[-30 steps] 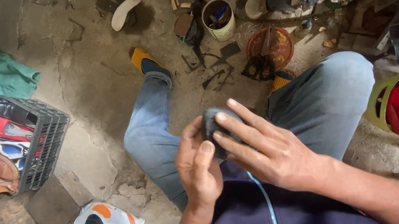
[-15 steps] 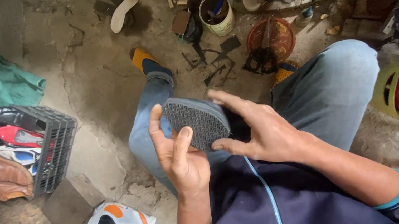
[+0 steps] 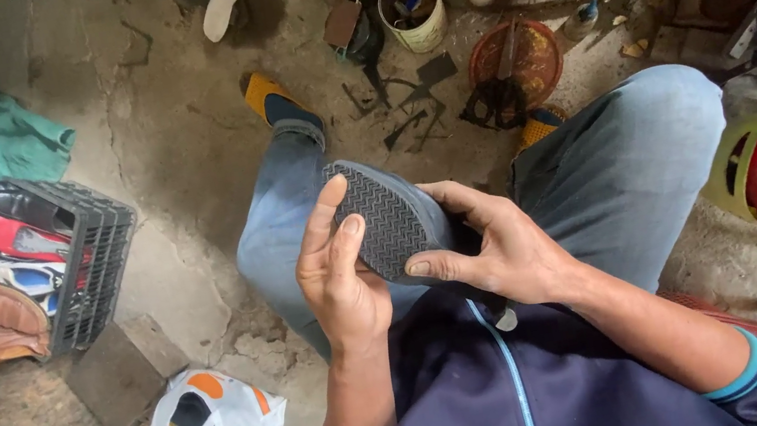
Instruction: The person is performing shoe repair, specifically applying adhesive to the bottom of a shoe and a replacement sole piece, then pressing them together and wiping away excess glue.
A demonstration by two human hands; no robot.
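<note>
A: What is the person handling?

B: A dark shoe (image 3: 385, 222), turned sole-up over the lap, its zigzag tread facing the camera. It sits between the two jeans-clad knees, well below the tin can (image 3: 412, 7) on the floor.

A: And the grip on each side?

B: The left hand (image 3: 340, 275) is partly closed around the shoe's left edge, with the thumb and forefinger lying up along the tread. The right hand (image 3: 495, 245) wraps the shoe's right side, its thumb pressed across the lower rim of the sole, its fingers curled over the far edge. Both hands have firm hold of the shoe; neither is wide open.

A: How would this inspecting be done well, judging from that?

B: By keeping the shoe steady with the right hand while the left thumb runs along the sole's edge, feeling for any loose seam, and by tilting the tread toward the light. The black crate (image 3: 78, 266) of shoes stands well to the left of the shoe.
</note>
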